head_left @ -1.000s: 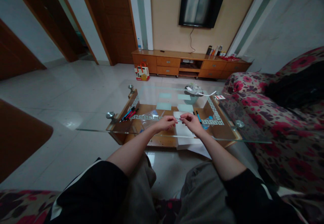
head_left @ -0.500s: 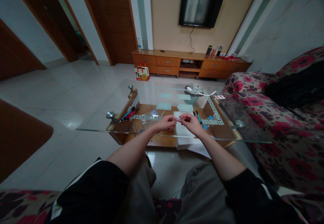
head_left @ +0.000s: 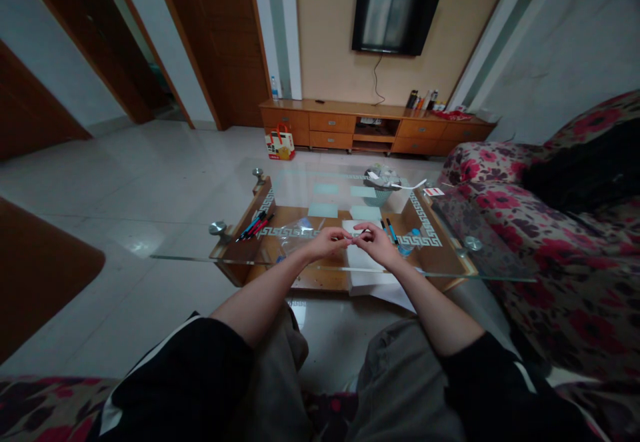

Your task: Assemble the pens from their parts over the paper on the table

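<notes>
My left hand [head_left: 328, 243] and my right hand [head_left: 376, 245] meet fingertip to fingertip above the near side of the glass table top [head_left: 190, 257]. Both are closed in a pinch. Whatever sits between the fingers is too small and too covered to name; a thin dark bit shows at the right fingertips. Below them lies white paper [head_left: 365, 275]. Left of my left hand is a crumpled clear plastic bag [head_left: 295, 234], with several pens [head_left: 255, 226] farther left. Blue pens [head_left: 391, 231] lie just beyond my right hand.
A wastebasket [head_left: 381, 195] stands beyond the table, with a red-and-white card [head_left: 433, 191] at the right. Metal table fittings [head_left: 218, 228] rise at the glass corners. A floral sofa [head_left: 530, 229] borders the right side. A TV cabinet [head_left: 333, 122] and carrier bag [head_left: 281, 143] are farther back.
My fingertips have shifted and drawn closer together. A small pale, shiny piece that showed between them is now hidden. The things on the table stay where they were.
</notes>
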`<state>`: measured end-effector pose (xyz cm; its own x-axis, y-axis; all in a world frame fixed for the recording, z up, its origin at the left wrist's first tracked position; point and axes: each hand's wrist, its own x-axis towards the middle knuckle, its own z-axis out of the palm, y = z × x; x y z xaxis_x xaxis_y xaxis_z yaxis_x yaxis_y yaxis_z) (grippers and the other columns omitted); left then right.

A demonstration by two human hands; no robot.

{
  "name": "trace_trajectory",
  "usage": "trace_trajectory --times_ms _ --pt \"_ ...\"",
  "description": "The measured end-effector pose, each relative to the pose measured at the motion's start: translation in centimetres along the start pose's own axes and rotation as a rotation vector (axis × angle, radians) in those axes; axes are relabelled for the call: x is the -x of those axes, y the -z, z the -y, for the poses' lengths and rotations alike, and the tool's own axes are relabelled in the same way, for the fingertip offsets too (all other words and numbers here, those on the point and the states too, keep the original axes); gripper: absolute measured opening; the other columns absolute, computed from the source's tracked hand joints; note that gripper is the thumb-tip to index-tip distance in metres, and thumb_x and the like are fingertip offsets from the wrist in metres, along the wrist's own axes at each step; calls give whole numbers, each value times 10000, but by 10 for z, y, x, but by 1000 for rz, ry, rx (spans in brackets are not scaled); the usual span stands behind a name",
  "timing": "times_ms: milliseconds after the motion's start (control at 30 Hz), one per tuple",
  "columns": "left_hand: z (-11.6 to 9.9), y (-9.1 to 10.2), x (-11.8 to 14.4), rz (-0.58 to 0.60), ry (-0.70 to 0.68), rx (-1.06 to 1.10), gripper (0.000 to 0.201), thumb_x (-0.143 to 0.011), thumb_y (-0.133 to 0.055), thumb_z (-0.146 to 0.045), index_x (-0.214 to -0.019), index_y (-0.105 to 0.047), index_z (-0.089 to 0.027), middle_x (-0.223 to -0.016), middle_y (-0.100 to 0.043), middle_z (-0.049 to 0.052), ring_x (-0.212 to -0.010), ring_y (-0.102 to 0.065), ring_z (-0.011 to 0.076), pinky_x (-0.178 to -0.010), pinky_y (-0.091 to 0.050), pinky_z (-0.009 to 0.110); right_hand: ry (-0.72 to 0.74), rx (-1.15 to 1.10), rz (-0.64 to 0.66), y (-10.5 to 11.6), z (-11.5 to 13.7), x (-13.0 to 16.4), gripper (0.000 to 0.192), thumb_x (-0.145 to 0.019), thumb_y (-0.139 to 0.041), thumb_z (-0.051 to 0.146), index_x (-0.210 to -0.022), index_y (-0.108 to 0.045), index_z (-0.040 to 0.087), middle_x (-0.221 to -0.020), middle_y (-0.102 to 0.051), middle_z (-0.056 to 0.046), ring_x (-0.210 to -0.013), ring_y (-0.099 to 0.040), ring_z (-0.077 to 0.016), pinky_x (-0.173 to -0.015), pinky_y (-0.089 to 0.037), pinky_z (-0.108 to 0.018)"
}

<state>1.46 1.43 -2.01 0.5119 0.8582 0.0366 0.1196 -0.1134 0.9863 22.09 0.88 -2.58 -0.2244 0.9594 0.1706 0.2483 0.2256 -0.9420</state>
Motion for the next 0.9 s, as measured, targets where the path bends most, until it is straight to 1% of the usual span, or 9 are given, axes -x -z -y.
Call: trace_trajectory --times_ms 100,167,233,300,367,467,633,733,900 --pt "1 0 -1 -9 -8 -27 438 -782 -703 -524 -924 -703 -110 -749 -638 29 -551 -449 73 -488 -318 194 18 51 29 1 1 0 411 -769 -722 395 -1100 -614 178 -723 -707 -22 -649 -650 -167 -604 -481 -272" --pt "2 0 0 -17 -12 -38 423 -783 -701 -518 -901 -699 -111 -738 -639 27 -560 -461 78 -502 -331 197 34 82 3 6 2 -1 367 -813 -675 400 -1094 -617 171 -730 -704 -29 -672 -652 -174 -632 -492 -281" --pt "1 0 0 -28 -7 -43 409 -786 -699 -510 -883 -695 -113 -732 -642 27 -565 -472 81 -516 -341 201 56 178 -96 14 2 -2 302 -866 -606 396 -1063 -631 170 -766 -702 -43 -703 -648 -181 -670 -500 -295" --pt "0 -1 0 -39 1 -44 401 -789 -695 -507 -873 -691 -115 -729 -643 27 -567 -477 82 -528 -349 203 85 364 -210 24 -1 -3 242 -898 -552 355 -1029 -654 178 -843 -702 -59 -732 -632 -185 -725 -498 -313" --pt "-2 -1 0 -41 5 -44 399 -791 -693 -508 -873 -690 -117 -727 -642 26 -569 -481 83 -533 -354 204 105 545 -245 33 -8 -4 210 -896 -523 266 -1021 -667 178 -916 -692 -76 -801 -626 -200 -816 -488 -337" --pt "-4 -1 1 -39 9 -49 402 -790 -691 -511 -870 -685 -117 -721 -635 24 -572 -479 84 -532 -350 200 80 714 -185 39 -25 -4 300 -850 -515 143 -1116 -654 156 -1052 -648 -118 -981 -610 -229 -946 -453 -355" --pt "-3 0 1 -26 16 -48 430 -798 -671 -537 -889 -677 -118 -735 -631 20 -557 -461 77 -507 -335 193 58 839 -39 38 -48 -9 497 -805 -471 18 -1264 -610 150 -1249 -594 -138 -1176 -548 -233 -1047 -394 -346" --pt "0 1 0 -24 30 -51 454 -801 -659 -559 -922 -675 -122 -743 -628 18 -557 -465 78 -495 -337 188 81 873 58 38 -55 -11 618 -765 -440 -43 -1335 -573 157 -1332 -592 -120 -1247 -515 -225 -1084 -359 -350" --pt "0 1 0 -20 24 -49 459 -803 -661 -559 -930 -675 -118 -746 -627 21 -558 -465 76 -494 -347 185 71 955 159 39 -58 -10 789 -725 -415 -85 -1451 -478 217 -1523 -446 -58 -1264 -507 -224 -1108 -326 -377"
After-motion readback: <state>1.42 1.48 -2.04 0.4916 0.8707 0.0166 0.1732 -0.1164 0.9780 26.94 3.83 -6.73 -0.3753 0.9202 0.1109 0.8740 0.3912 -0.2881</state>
